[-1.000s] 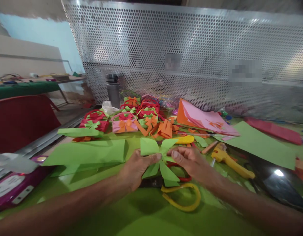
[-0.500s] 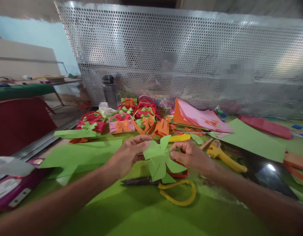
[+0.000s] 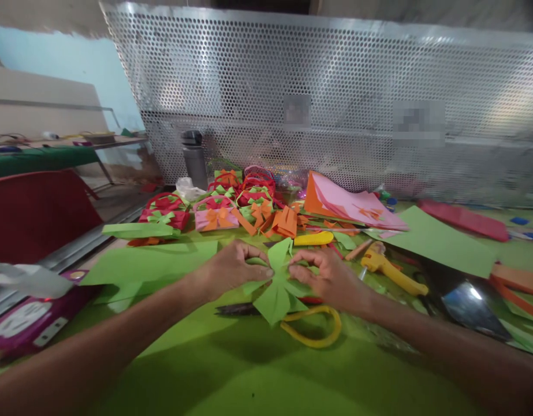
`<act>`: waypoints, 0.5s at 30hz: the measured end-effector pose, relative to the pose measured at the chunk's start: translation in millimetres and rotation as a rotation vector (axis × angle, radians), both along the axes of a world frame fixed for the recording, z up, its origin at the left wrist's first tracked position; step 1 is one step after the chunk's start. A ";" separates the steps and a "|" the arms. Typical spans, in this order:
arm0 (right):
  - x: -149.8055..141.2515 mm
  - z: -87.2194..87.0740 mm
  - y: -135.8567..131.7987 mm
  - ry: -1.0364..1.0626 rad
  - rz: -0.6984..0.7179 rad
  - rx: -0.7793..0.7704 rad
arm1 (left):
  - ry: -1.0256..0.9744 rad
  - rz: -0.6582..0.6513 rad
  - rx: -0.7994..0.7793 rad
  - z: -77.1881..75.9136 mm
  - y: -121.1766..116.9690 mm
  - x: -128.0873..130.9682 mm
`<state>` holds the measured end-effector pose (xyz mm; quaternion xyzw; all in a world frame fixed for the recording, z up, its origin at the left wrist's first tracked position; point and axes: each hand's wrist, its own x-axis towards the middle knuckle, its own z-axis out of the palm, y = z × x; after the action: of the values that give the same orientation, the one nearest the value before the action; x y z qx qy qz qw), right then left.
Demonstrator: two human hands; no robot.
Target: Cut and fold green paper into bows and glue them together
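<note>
A light green paper flower [image 3: 275, 292] with pointed petals is held upright between my two hands, above the green table. My left hand [image 3: 231, 267] pinches it near the centre from the left, thumb and fingertips together. From the right, my right hand [image 3: 325, 274] pinches a petal or fold close to the centre. Behind and below the flower lies a pair of scissors [image 3: 320, 341] with yellow and red handles; its dark blades point left and the flower partly covers it. Beyond my hands lies a yellow-handled tool [image 3: 313, 238].
Small paper bags with bows [image 3: 214, 218] stand at the back left, near a grey bottle [image 3: 194, 159]. Pink and orange sheets [image 3: 348, 202] lie back right. A yellow glue gun [image 3: 391, 268] and dark phone [image 3: 469, 300] are on the right, a purple power strip [image 3: 36, 318] on the left.
The flower has been turned and tilted, and its petals now point differently. My left hand has shifted its grip from the petal's outer part to near the centre. My right hand stays close beside it.
</note>
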<state>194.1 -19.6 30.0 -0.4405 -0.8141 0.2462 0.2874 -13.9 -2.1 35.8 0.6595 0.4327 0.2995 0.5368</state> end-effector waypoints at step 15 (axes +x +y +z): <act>16.9 -15.4 -12.0 -0.604 0.267 0.020 | -0.543 0.432 -0.153 3.9 15.8 -7.1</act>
<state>211.0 -31.6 14.6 -0.3801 -0.9155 0.1319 0.0023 -21.1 13.7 39.7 0.4068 0.4248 0.5374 0.6043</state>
